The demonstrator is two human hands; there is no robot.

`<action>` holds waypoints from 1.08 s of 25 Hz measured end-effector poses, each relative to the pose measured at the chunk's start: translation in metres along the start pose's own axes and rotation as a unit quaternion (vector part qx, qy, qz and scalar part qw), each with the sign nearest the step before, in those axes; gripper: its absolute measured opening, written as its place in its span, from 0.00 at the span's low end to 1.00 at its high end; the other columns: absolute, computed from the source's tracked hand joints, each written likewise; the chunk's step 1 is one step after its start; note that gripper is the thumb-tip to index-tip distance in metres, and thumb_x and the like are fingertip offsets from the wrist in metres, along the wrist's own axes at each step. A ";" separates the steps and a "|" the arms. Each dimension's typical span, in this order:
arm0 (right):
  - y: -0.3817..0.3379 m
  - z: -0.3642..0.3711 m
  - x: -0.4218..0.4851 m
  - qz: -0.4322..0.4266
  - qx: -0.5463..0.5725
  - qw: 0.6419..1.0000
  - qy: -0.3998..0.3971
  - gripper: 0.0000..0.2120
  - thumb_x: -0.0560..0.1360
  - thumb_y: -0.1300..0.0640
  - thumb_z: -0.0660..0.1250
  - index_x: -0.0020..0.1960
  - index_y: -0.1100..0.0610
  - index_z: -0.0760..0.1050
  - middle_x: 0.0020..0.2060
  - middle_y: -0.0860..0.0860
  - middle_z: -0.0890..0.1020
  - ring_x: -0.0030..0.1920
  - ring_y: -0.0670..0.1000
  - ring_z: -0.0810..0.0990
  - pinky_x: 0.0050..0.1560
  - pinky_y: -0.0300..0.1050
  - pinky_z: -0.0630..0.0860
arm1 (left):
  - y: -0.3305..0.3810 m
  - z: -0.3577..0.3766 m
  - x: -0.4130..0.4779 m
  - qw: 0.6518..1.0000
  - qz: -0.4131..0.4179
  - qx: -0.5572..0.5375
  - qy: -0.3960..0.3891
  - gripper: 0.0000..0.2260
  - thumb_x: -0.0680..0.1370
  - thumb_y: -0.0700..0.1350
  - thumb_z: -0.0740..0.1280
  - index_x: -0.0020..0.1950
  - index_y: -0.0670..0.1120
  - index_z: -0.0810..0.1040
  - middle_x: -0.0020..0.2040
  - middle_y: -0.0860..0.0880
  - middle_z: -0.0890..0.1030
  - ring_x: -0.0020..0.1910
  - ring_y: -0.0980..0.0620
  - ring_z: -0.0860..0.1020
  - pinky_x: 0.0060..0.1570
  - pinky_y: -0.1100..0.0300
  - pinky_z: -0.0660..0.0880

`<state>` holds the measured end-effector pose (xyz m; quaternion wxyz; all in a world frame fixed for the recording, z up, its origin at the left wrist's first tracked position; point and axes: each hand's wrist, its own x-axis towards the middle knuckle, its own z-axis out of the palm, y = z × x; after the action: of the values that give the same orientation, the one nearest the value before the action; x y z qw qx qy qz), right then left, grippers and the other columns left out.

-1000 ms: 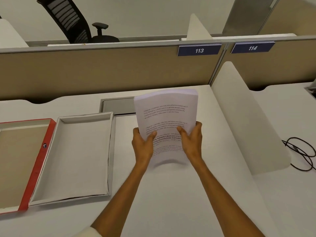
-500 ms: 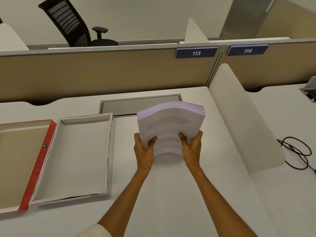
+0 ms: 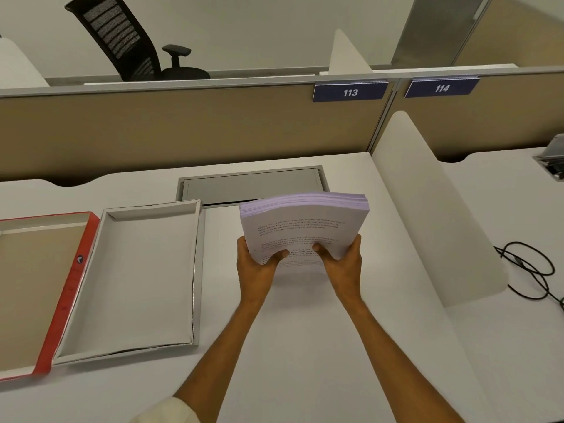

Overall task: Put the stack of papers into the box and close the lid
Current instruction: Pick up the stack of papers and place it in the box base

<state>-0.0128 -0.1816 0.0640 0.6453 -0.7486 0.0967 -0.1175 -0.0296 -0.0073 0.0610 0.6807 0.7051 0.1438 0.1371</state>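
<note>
Fingers of the left hand [image 3: 258,267] and right hand [image 3: 343,267] grip a stack of papers [image 3: 302,227] above the desk [image 3: 305,346], beside the open box [image 3: 134,279].

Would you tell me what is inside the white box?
The box shows only its bare white floor. The papers are outside it, held by both hands; nothing hides the inside.

Chair [image 3: 128,41], cable [image 3: 531,270], desk [image 3: 305,346].

Soft even overhead light, dim warm cast; faint shadows on desk [image 3: 305,346]; wide-angle bending at edges; slight softness throughout.
</note>
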 end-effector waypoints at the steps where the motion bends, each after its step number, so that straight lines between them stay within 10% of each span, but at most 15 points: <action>1: 0.000 -0.002 0.000 -0.003 -0.009 1.000 -0.004 0.32 0.62 0.45 0.79 0.57 0.29 0.63 0.49 0.29 0.77 0.52 0.33 0.77 0.44 0.26 0.78 | -0.001 -0.002 0.002 1.000 0.006 0.005 -0.003 0.32 0.65 0.49 0.79 0.60 0.68 0.66 0.56 0.62 0.76 0.56 0.61 0.78 0.45 0.76 0.76; 14: 0.002 0.010 -0.003 0.011 -0.017 0.999 0.032 0.36 0.61 0.47 0.81 0.57 0.30 0.61 0.49 0.26 0.75 0.54 0.33 0.77 0.47 0.28 0.78 | -0.004 0.000 0.011 1.000 -0.010 0.005 0.001 0.30 0.65 0.50 0.79 0.63 0.61 0.70 0.56 0.57 0.79 0.55 0.52 0.80 0.50 0.69 0.78; 27: -0.033 0.021 0.028 0.101 -0.122 0.987 0.025 0.31 0.64 0.49 0.79 0.57 0.53 0.62 0.54 0.53 0.78 0.50 0.55 0.81 0.42 0.42 0.82 | 0.032 0.008 0.036 0.988 -0.063 0.140 0.006 0.25 0.67 0.51 0.79 0.57 0.51 0.71 0.49 0.56 0.78 0.43 0.53 0.81 0.33 0.71 0.77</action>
<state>0.0198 -0.1650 0.0949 0.5549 -0.8051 0.2015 -0.0572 0.0071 -0.0014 0.0924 0.5814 0.7824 0.2096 0.0767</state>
